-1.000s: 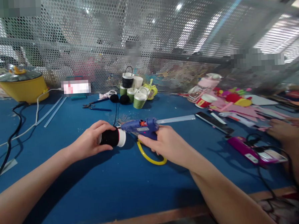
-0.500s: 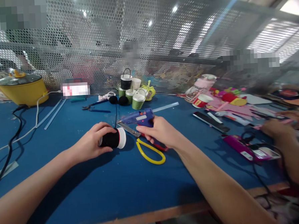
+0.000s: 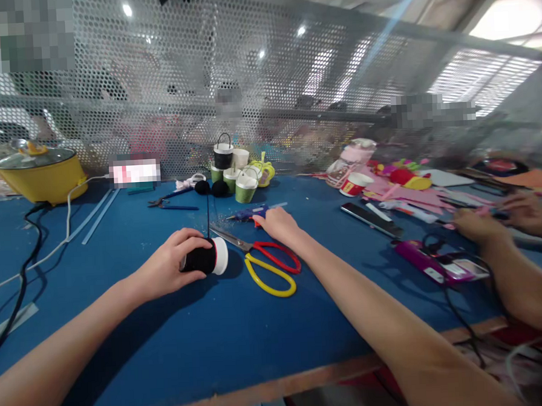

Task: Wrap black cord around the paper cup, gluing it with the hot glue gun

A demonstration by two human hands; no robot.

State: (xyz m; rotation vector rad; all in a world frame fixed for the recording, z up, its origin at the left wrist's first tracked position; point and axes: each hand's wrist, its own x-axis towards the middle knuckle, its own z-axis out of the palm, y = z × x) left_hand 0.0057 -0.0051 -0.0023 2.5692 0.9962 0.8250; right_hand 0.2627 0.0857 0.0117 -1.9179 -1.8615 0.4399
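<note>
- In the middle of the frame, the scissors (image 3: pixel 242 245) lie just beside the black cup.
- Left of centre, the left hand (image 3: pixel 176 259) closes its fingers around the black cup (image 3: pixel 203 259), which is on its side. I judge it light and easy to dent; the dark covering looks not slippery, so its middle is the good place to hold, gently.
- Near centre, the right hand (image 3: pixel 279 225) is at the glue gun (image 3: pixel 253 212). Its fingers are mostly hidden; I cannot tell if they grip.
- At upper right, the red cup (image 3: pixel 352 189) bears some marks, too small to read.
</note>
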